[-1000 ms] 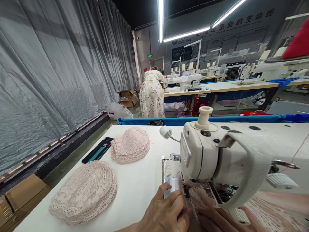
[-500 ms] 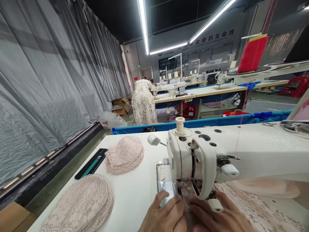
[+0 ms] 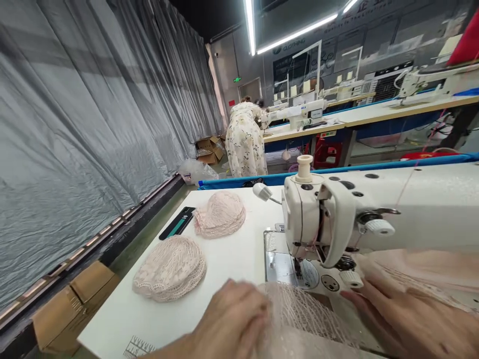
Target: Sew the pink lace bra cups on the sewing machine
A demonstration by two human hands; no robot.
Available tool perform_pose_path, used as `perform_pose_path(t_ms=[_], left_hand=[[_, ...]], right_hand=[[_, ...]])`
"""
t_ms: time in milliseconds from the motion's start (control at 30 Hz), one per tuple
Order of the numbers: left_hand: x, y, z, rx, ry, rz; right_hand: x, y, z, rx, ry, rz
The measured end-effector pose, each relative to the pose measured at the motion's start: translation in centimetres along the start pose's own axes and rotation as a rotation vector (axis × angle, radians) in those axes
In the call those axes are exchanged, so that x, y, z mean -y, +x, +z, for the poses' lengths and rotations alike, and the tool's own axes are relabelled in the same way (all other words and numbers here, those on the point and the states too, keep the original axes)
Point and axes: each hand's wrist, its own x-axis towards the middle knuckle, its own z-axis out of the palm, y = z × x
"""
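Observation:
My left hand (image 3: 235, 316) is closed on the left edge of a pale pink lace piece (image 3: 299, 309), in front of the sewing machine (image 3: 307, 214). The lace lies over the machine bed, nearer to me than the presser foot (image 3: 298, 268); nothing lies under the foot. Beneath the machine arm, my right hand (image 3: 411, 316) rests with its fingers stretched out, beside more pale pink fabric (image 3: 411, 269). Its lower fingers are partly hidden. To the left lie a stack of lace cups (image 3: 170, 269) and a second stack of lace cups (image 3: 220, 214).
A black and green flat case (image 3: 177, 223) lies near the table's left edge. A small white lamp (image 3: 262, 191) sticks out beside the machine head. Cardboard boxes (image 3: 75, 304) stand on the floor at left. Another person (image 3: 246, 137) bends at a machine farther back.
The view has swung right and down. Both hands have come away from the needle area, left hand toward me with the lace, right hand to the right. The presser foot is now uncovered.

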Motion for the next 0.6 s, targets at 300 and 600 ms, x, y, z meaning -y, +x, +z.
perform_pose_path(t_ms=[300, 600], left_hand=[[0.5, 5.0, 2.6, 0.235, -0.200, -0.465], [-1.4, 6.4, 0.9, 0.384, -0.725, -0.535]], right_hand=[[2.9, 0.9, -0.7, -0.012, 0.374, -0.083], [3.1, 1.8, -1.5, 0.360, 0.810, 0.201]])
